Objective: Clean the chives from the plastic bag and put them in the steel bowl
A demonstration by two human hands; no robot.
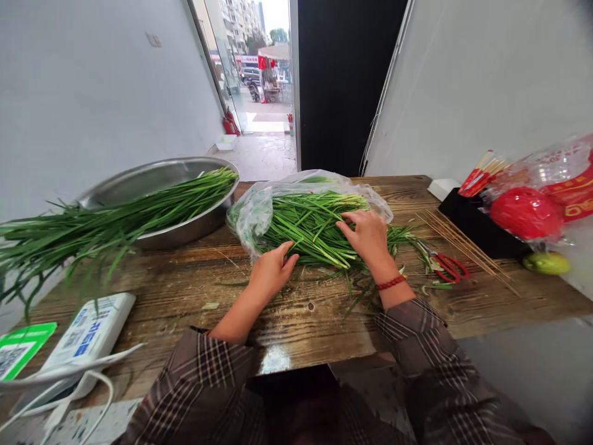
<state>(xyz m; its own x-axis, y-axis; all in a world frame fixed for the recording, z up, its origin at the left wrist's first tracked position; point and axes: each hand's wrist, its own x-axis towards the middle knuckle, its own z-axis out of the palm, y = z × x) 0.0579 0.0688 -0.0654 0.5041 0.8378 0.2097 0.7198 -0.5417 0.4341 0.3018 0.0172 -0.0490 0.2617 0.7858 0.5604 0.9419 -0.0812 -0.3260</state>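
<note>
A heap of green garlic chives (310,225) lies in a crumpled clear plastic bag (257,213) on the wooden table. My left hand (272,271) is at the near left edge of the heap, thumb and forefinger apart, fingertips against the leaves. Across the pale stem ends on the right, my right hand (367,236) has its fingers bent and its thumb apart, touching the chives from above. Neither hand is closed round a bunch. Loose trimmings and a pair of red-handled scissors (450,268) lie to the right of my right hand.
A large steel basin (185,232) at the left holds more chives (152,201), their leaves hanging over its rim. Nearer stands a white device (92,334) with cables. At right are wooden skewers (467,241), a black box (482,225), and a yellow-green fruit (546,262).
</note>
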